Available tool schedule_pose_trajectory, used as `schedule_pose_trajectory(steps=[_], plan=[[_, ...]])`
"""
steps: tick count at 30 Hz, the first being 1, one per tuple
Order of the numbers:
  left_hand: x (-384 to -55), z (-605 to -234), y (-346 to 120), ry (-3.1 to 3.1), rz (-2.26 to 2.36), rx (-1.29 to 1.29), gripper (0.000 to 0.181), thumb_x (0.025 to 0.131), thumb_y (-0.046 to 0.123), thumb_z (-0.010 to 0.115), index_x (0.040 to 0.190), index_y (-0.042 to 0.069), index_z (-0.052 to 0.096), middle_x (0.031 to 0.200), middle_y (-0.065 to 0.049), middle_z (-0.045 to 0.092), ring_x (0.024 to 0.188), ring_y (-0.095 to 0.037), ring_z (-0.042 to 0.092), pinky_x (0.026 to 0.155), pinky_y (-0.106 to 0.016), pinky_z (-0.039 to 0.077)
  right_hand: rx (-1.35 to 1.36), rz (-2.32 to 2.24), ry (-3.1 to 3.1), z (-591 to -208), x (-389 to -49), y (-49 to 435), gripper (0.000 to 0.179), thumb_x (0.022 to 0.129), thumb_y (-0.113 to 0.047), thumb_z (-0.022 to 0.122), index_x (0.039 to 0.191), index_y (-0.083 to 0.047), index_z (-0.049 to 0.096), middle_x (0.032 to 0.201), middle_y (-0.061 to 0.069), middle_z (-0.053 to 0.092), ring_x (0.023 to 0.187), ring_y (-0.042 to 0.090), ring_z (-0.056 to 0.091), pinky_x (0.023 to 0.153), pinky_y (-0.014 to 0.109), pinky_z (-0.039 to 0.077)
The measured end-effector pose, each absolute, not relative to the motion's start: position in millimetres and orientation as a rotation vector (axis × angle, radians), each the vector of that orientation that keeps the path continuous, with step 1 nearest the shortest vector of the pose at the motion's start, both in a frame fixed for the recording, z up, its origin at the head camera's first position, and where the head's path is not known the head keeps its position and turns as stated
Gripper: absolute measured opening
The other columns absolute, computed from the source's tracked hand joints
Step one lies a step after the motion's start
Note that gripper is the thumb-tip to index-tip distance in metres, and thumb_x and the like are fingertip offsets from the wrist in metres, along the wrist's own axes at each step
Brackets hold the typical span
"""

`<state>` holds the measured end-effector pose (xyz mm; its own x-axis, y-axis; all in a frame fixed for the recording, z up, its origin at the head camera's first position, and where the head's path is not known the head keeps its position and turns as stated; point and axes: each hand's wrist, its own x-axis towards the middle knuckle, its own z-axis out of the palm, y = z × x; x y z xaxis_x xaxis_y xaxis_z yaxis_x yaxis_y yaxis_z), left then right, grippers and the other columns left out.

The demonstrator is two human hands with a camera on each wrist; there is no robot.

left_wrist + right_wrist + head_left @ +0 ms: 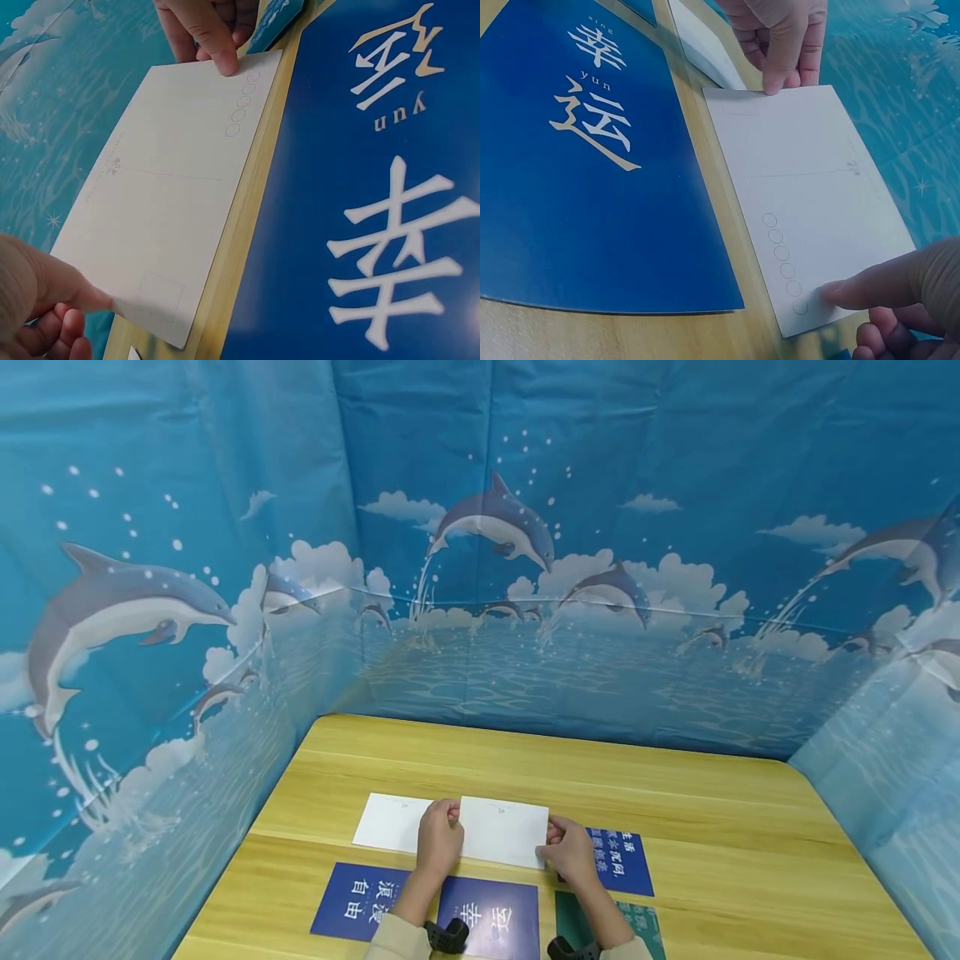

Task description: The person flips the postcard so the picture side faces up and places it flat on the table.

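A white postcard (504, 832), its back side up with printed circles and a dotted line, is held between my two hands above the table. My left hand (441, 838) pinches its left edge, thumb on top. At the opposite edge my right hand (567, 852) pinches it the same way, the thumb (855, 291) beside the row of circles. Another white postcard (392, 821) lies on the table just left of the held one, partly hidden by my left hand. Nearer me lies a blue card (337, 225) with large white characters, below the held postcard.
A second blue card (352, 897) lies at the front left. Right of my hands are a dark blue card (633, 864) and a green card (641, 922), partly covered by my right arm. The wooden table (750, 827) meets a dolphin-printed curtain (570, 693) at its far edge.
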<state>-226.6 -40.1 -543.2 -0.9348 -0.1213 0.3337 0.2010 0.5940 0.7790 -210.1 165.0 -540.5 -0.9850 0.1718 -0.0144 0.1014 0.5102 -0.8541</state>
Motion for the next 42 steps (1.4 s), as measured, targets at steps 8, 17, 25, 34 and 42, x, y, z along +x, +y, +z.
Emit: schedule_pose_trajectory(steps=[8,17,25,34,42], plan=[[-228,-545,-39,-2.403,-1.265,-0.067,0.005,0.078,-0.001,0.066,0.083,0.001,0.065,0.074,0.002,0.055,0.071,-0.015,0.053,0.066,-0.029,0.046,-0.208,1.474,-2.667,-538,-212,164,0.035,0.07,0.007,0.072,0.103,0.01,0.061,0.072,0.005,0.048,0.067,0.017,0.044,0.053,0.024,0.036],[-227,-540,-43,-2.392,-1.248,-0.135,0.006,0.084,0.007,0.063,0.086,0.0,0.062,0.077,0.0,0.055,0.075,-0.017,0.053,0.069,-0.031,0.046,-0.131,1.449,-2.602,-532,-211,167,0.026,0.075,0.003,0.069,0.098,0.014,0.063,0.073,0.005,0.055,0.069,0.018,0.049,0.06,0.026,0.044],[-227,-534,-49,-2.477,-1.181,-0.235,0.004,0.085,0.008,0.061,0.085,0.005,0.059,0.077,0.003,0.051,0.075,-0.016,0.049,0.068,-0.031,0.043,-0.073,1.315,-2.605,-530,-210,169,0.021,0.078,-0.001,0.068,0.096,0.011,0.066,0.076,0.006,0.059,0.071,0.019,0.053,0.062,0.03,0.047],[-227,-534,-53,-2.502,-1.335,-0.28,0.003,0.087,0.007,0.059,0.084,0.006,0.061,0.067,0.006,0.049,0.061,-0.008,0.045,0.056,-0.024,0.041,-0.043,1.29,-2.613,-528,-206,170,0.015,0.082,-0.003,0.066,0.093,0.007,0.067,0.072,0.004,0.058,0.066,0.015,0.05,0.054,0.026,0.044],[-225,-538,-54,-2.406,-1.668,-0.156,0.009,0.086,0.008,0.061,0.087,0.001,0.066,0.064,0.001,0.058,0.053,-0.007,0.049,0.053,-0.022,0.043,-0.125,1.448,-2.559,-531,-204,170,0.014,0.083,-0.008,0.066,0.089,0.004,0.069,0.074,0.004,0.061,0.066,0.014,0.051,0.055,0.025,0.044]])
